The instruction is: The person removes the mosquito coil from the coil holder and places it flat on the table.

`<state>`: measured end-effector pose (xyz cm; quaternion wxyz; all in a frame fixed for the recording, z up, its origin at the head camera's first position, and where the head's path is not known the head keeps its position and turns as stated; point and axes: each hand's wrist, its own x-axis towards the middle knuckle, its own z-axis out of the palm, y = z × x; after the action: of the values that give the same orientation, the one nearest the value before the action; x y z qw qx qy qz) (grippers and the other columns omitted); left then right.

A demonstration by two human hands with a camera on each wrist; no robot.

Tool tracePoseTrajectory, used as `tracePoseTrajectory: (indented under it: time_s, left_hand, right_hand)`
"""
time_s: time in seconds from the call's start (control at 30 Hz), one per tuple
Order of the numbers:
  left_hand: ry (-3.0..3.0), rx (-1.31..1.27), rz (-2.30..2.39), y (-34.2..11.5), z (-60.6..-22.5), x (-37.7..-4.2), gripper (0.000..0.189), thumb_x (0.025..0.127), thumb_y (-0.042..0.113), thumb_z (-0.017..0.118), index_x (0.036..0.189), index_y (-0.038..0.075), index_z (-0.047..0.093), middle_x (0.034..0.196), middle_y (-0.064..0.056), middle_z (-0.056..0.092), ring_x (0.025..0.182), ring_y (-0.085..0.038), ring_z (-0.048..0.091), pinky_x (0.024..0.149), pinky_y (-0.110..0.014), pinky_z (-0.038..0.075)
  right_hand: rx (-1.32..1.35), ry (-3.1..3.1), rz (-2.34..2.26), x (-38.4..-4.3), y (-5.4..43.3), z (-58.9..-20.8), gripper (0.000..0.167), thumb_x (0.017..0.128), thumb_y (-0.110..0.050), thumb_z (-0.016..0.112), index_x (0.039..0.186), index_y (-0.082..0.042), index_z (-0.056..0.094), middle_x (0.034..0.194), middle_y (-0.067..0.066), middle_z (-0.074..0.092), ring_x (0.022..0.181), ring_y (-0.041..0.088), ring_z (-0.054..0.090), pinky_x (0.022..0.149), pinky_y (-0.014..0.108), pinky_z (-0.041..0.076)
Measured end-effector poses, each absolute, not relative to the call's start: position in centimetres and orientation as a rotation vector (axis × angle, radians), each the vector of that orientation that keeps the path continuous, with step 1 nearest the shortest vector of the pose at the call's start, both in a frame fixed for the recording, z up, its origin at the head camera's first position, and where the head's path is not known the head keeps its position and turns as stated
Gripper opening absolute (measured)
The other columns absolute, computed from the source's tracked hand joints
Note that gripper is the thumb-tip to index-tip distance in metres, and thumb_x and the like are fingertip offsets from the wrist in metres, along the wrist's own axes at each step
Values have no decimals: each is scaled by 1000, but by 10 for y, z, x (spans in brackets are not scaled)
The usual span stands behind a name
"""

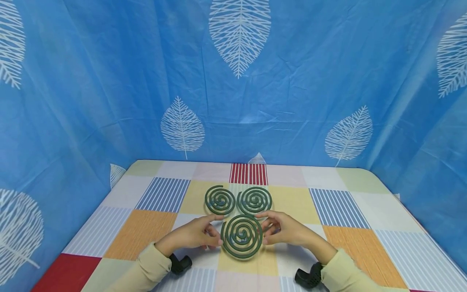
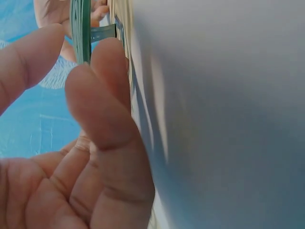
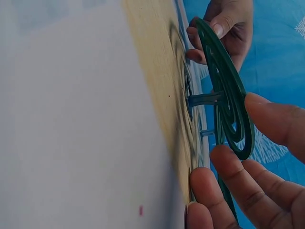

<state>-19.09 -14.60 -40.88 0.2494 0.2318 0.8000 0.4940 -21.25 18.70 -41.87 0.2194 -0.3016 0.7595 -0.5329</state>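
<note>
A dark green mosquito coil [image 1: 242, 257] stands nearest the person, between the two hands. My left hand [image 1: 198, 232] holds its left edge, index finger at the upper rim and thumb lower down. On the opposite side my right hand [image 1: 282, 229] holds the rim between thumb and fingers. In the right wrist view the coil [image 3: 224, 67] appears edge-on, with a short stand [image 3: 205, 99] reaching from its centre toward the tablecloth. Fingertips partly cover the coil [image 2: 81, 33] in the left wrist view.
Two more green coils lie just behind, one at the left [image 1: 220, 198] and one at the right [image 1: 254, 198]. A patchwork-patterned cloth [image 1: 146, 231] covers the table. Blue leaf-print curtains [image 1: 292, 81] surround its back and sides. Black devices sit by both wrists.
</note>
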Motion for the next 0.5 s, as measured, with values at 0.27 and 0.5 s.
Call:
tracePoseTrajectory:
  time_s: [0.27, 0.5]
  left_hand:
    - [2141, 613, 1360, -144, -411, -190, 77, 97, 3, 78, 160, -12, 37, 92, 0, 74, 74, -11, 67, 62, -24, 53]
    - [2152, 610, 1369, -142, -411, -190, 77, 97, 2, 79, 160, -12, 38, 92, 0, 73, 70, -10, 64, 60, -23, 53]
  right_hand:
    - [-829, 2133, -1463, -212, 184, -420, 68, 91, -1, 83, 148, 17, 50, 115, 16, 74, 99, 29, 72, 85, 27, 61]
    - [-833, 2142, -1476, -210, 184, -420, 66, 91, 2, 82, 146, 19, 50, 114, 21, 76, 96, 23, 74, 84, 27, 61]
